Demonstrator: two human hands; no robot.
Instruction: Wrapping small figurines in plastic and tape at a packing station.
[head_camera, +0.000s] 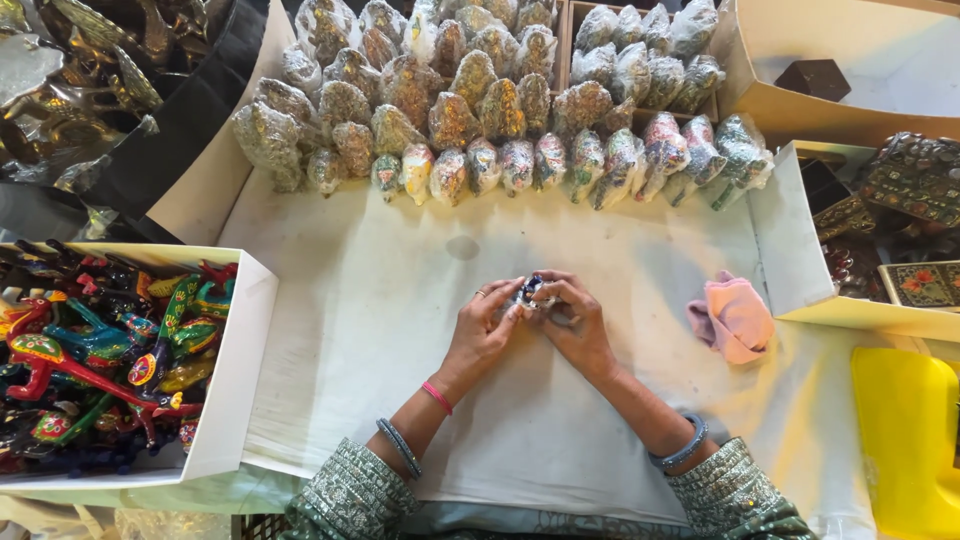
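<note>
At the far left, one white box (235, 390) is being filled by a tangle of painted animal figures (90, 350), too many to count. At the middle of the white cloth (370, 330), one small dark-and-white figurine (530, 290) is being pinched between the left hand (485, 325) and the right hand (575, 320), both closed together on it. Behind, dozens of clear-wrapped figures (480, 110) are being kept in rows. Rightward, one pink rag (735, 318) and one yellow object (905, 440) are lying.
</note>
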